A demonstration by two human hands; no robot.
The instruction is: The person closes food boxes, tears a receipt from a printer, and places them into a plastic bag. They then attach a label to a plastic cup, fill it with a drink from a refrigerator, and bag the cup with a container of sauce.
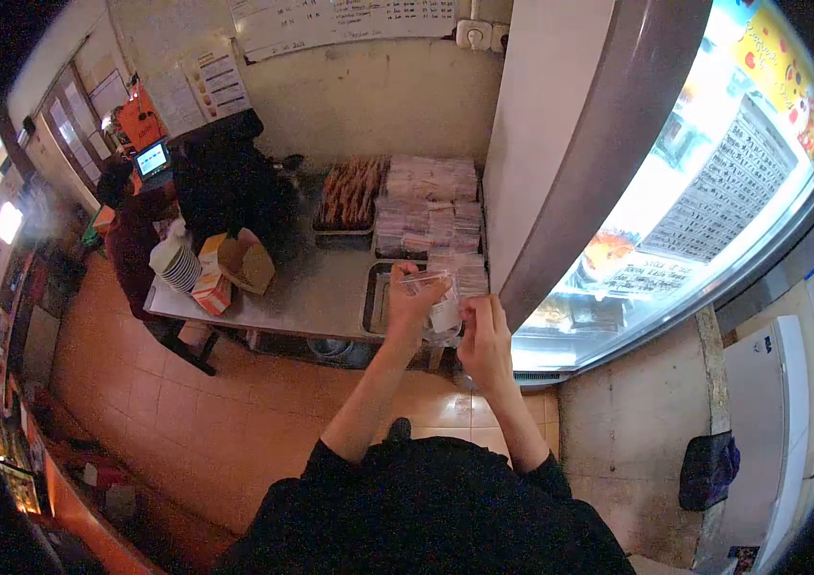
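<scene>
My left hand (pixel 411 311) is closed around a clear plastic bag (pixel 445 314), its thumb lying across the upper part. At the bag's right edge, the fingers of my right hand (pixel 486 343) are pinched together on the plastic. Whatever is inside the bag is too small to make out. Just behind my left hand, a metal tray (pixel 369 305) sits at the table's front edge. Beyond both hands lie stacks of flat clear packets (pixel 426 225). Beside them is a tray of brown skewered food (pixel 349 196).
A lit glass-door fridge (pixel 608 278) stands close on my right. On the metal table (pixel 321 273) are stacked paper cups (pixel 175 264) and an open cardboard box (pixel 249 261). Another person in dark clothes (pixel 138 235) is at the table's left end, near a lit screen (pixel 151 159).
</scene>
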